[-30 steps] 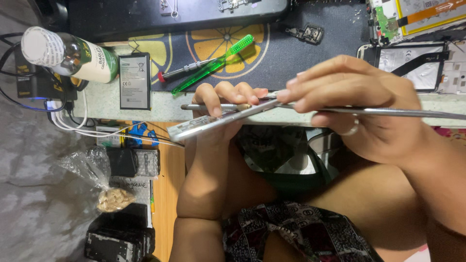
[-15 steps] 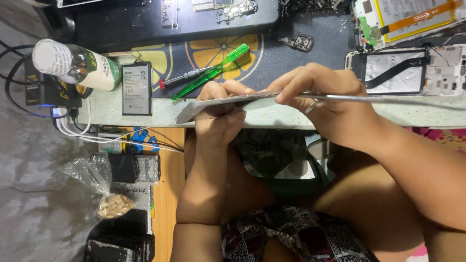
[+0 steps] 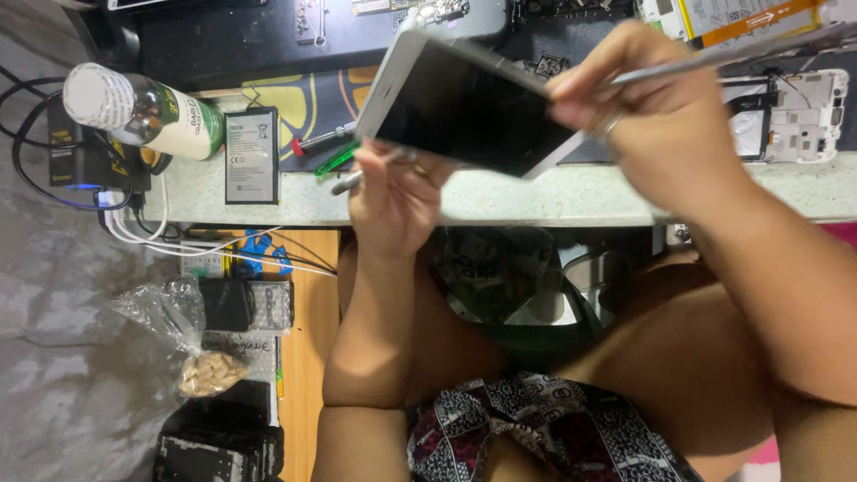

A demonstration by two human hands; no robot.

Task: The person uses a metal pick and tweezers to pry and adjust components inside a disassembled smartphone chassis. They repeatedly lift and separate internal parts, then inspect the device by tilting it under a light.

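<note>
- Left hand (image 3: 393,192) closed around phone (image 3: 464,107) from below, dark screen up.
- Right hand (image 3: 661,125) pinching thin tool (image 3: 714,58) beside phone's edge.
- Prying step, apparently; steady grip needed.

Phone (image 3: 464,103): white-framed, dark glass screen facing up, unlit, tilted, held in the air above the bench edge. Tweezers (image 3: 714,58): slim, grey metal, lying nearly level, one end against the phone's right edge.

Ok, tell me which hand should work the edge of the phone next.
Probably the right. The right hand grips the thin metal tool at the edge of the phone; the left hand supports it underneath.
</note>
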